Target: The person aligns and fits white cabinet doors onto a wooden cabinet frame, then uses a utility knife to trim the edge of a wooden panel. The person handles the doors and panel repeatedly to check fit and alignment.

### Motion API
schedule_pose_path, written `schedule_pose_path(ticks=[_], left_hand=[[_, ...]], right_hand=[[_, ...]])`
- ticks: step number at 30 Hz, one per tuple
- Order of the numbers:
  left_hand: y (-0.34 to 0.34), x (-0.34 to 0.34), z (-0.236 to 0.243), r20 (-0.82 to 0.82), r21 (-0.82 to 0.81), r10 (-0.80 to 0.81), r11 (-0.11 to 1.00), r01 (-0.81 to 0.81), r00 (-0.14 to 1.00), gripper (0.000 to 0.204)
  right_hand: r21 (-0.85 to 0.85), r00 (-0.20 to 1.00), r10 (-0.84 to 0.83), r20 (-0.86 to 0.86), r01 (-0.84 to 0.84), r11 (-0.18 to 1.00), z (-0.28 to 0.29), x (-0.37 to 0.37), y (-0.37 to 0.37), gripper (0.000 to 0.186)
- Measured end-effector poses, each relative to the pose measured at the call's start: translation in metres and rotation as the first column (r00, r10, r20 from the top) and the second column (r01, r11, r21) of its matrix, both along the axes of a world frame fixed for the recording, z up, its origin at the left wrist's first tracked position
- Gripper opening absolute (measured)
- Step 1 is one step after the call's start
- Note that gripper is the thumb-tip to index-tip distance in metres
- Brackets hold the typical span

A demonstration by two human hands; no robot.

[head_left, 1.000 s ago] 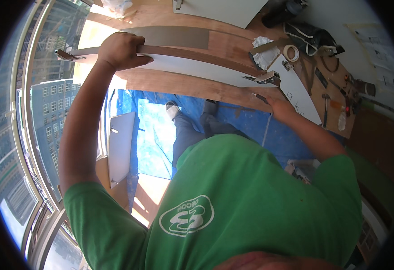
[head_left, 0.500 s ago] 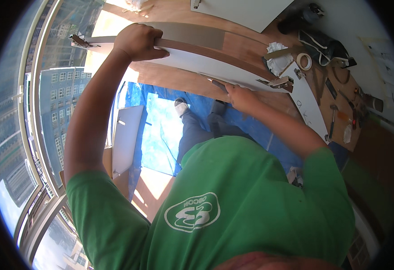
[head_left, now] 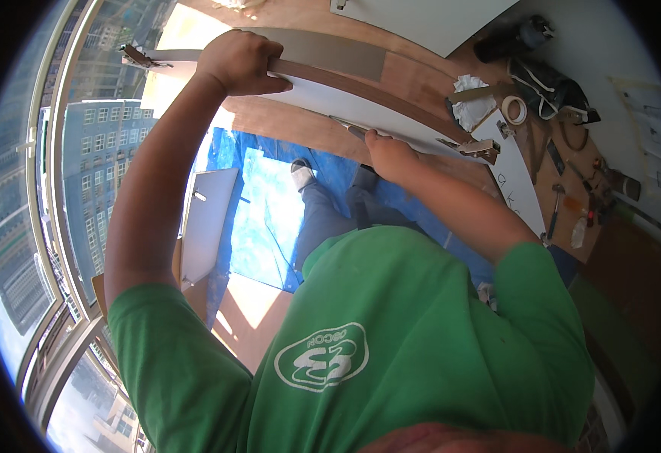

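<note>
A long white cabinet door (head_left: 323,98) stands on edge on the wooden work surface, its narrow brown edge facing up. Metal hinges are fixed on it: one hinge (head_left: 135,57) at the left end, another hinge (head_left: 481,150) at the right. My left hand (head_left: 240,64) is closed over the upper edge, left of the middle, gripping the door. My right hand (head_left: 389,156) is closed round a slim, knife-like tool (head_left: 356,131). Its thin tip points left and lies at the door's white face; whether it touches cannot be made out.
Another white panel (head_left: 421,23) lies at the back. At right are a tape roll (head_left: 513,108), a black bag (head_left: 553,90), a hammer (head_left: 555,208) and a dark bottle (head_left: 511,39). Blue sheeting (head_left: 266,219) covers the floor below. A window (head_left: 62,189) runs along the left.
My right hand and the tool have moved slightly left along the door's face. My left hand keeps its grip on the edge. The whole view has shifted a little.
</note>
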State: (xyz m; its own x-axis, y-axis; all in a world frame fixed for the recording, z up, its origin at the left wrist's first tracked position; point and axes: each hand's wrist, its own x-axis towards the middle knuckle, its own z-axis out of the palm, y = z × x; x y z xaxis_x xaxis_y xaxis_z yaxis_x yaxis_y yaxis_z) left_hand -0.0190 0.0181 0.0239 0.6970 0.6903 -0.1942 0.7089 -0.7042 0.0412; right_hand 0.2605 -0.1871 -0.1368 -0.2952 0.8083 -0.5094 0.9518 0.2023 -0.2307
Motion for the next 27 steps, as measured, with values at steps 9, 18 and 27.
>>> schedule_pose_path(ticks=[9, 18, 27], left_hand=[[-0.002, -0.003, -0.002, 0.059, 0.021, -0.021, 1.000, 0.020, 0.998, 0.042], [-0.001, -0.003, -0.001, 0.037, -0.004, -0.007, 1.000, 0.007, 0.999, 0.042], [-0.001, -0.001, 0.000, 0.007, 0.001, -0.001, 1.000, 0.001, 1.000, 0.042]], right_hand=[[-0.236, 0.980, -0.037, 0.195, 0.083, 0.968, 0.027, 0.106, -0.044, 0.047], [-0.086, 0.999, -0.006, -0.047, 0.002, 0.996, 0.028, 0.036, -0.006, 0.037], [0.027, 0.998, 0.060, -0.024, -0.060, 0.998, -0.016, -0.019, 0.021, 0.047]])
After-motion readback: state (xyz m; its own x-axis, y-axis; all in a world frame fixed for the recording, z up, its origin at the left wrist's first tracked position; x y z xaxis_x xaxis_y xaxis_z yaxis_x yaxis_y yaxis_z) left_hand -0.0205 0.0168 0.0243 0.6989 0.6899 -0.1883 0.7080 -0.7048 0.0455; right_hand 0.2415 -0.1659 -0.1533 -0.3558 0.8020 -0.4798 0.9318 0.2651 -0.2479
